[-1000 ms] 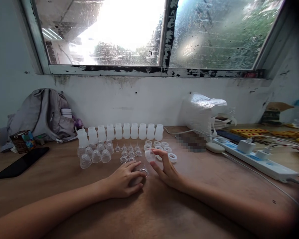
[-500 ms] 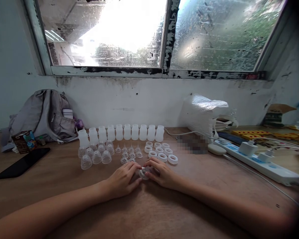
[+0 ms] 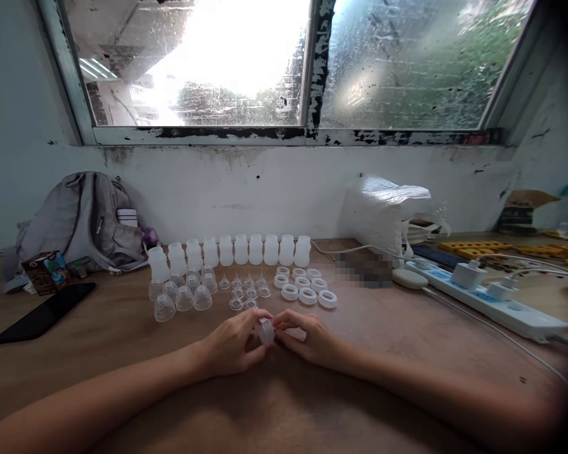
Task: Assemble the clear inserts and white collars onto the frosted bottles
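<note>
My left hand (image 3: 241,340) grips a translucent white screw ring (image 3: 266,331) of a baby bottle, tilted up on its edge above the table. Close against the ring's right side, the fingertips of my right hand (image 3: 307,337) are pinched together; what sits between them is too small to make out. Just beyond my hands lie several clear bottle nipples (image 3: 250,294), standing in short rows. Several more white rings (image 3: 307,296) lie flat to their right. On the left are clear dome caps (image 3: 184,299), and behind everything runs a row of frosted bottles (image 3: 241,250).
A grey backpack (image 3: 82,221), a small carton (image 3: 47,272) and a black phone (image 3: 45,312) occupy the left side. At right are a white power strip (image 3: 492,302) with plugged chargers, cables, a white rounded device (image 3: 409,279) and a white bag (image 3: 378,217) by the wall.
The ring, lower and flatter between both hands before, is now raised and turned on edge in my left hand. My right fingers have shifted to its right side and drawn together.
</note>
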`<control>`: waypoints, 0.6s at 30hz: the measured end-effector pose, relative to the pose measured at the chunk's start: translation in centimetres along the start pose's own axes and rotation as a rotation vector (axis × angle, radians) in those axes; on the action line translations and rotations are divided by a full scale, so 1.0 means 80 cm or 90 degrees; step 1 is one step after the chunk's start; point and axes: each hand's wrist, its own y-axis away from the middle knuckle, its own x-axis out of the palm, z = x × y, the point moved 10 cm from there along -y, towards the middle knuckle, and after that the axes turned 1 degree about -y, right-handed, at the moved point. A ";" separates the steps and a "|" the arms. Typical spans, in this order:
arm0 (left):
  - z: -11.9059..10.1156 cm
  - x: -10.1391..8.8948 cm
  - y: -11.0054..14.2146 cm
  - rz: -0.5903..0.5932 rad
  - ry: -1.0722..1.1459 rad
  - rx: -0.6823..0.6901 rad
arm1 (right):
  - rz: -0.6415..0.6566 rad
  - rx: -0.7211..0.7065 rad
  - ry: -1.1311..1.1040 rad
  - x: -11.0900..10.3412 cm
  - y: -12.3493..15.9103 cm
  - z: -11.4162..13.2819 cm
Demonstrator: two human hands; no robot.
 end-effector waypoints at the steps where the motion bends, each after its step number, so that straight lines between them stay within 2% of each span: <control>1: -0.002 -0.001 0.000 0.000 0.008 0.006 | 0.004 -0.003 0.022 0.001 0.000 0.000; 7: -0.014 -0.002 -0.002 0.000 0.014 0.062 | 0.042 -0.047 0.163 0.008 0.000 0.007; 11: -0.015 0.000 -0.004 0.010 0.026 0.061 | 0.050 -0.076 0.198 0.011 -0.002 0.013; 18: -0.012 0.004 -0.007 0.030 0.065 0.040 | 0.053 -0.053 0.229 0.011 -0.003 0.012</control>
